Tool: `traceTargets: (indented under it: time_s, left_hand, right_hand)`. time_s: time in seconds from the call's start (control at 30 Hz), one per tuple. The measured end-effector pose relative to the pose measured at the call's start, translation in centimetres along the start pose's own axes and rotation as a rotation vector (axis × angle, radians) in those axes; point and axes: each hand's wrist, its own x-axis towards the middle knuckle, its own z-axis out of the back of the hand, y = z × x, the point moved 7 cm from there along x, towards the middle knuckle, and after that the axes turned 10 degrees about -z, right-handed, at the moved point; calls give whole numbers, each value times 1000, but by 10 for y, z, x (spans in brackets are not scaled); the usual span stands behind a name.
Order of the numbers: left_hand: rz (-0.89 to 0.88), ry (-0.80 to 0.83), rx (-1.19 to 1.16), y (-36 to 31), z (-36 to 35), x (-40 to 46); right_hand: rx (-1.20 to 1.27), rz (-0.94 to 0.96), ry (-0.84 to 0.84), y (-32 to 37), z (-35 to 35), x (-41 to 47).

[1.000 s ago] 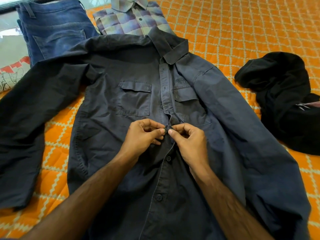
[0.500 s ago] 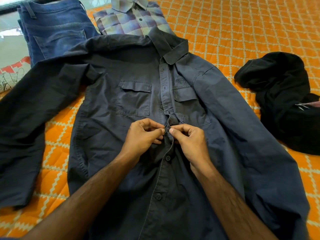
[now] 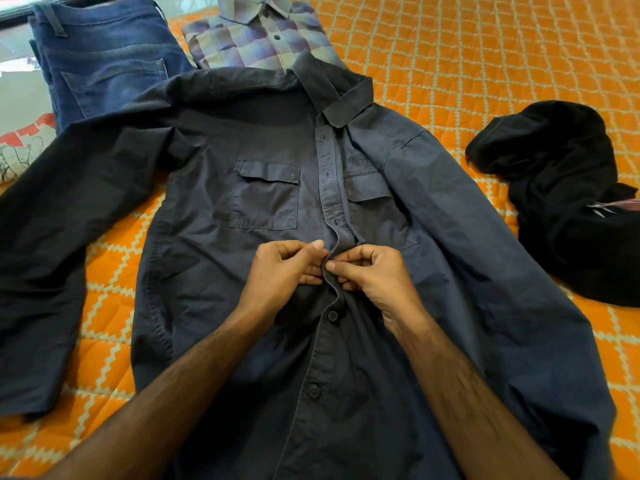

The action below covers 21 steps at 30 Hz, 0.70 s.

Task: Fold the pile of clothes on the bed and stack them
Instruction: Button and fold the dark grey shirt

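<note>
A dark navy long-sleeved shirt (image 3: 263,209) lies front up and spread across the bed, collar at the far end, its left sleeve stretched out to the left. My left hand (image 3: 280,271) and my right hand (image 3: 377,275) meet at the shirt's button placket, just below the chest pockets. Both pinch the placket's edges between thumb and fingers. Two fastened buttons show lower down the placket. Behind the collar lies a folded checked shirt (image 3: 256,43), with folded blue jeans (image 3: 104,53) to its left.
A crumpled black garment (image 3: 568,195) sits on the right side of the bed. The bed has an orange quilt (image 3: 485,46) with a white lattice pattern. A pale printed cloth (image 3: 20,133) shows at the left edge.
Both hands stay pinched on the placket at the same spot. Their fingers have shifted slightly and the placket edge between them now bulges up a little.
</note>
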Motion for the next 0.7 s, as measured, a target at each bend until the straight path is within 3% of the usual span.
traceTargets:
  time_s: [0.23, 0.7]
  left_hand:
    - [-79, -47, 264, 8, 4, 5]
    - [-242, -78, 432, -2, 0, 0]
  right_hand:
    - [-399, 159, -197, 0, -4, 2]
    - [-274, 103, -181, -11, -3, 11]
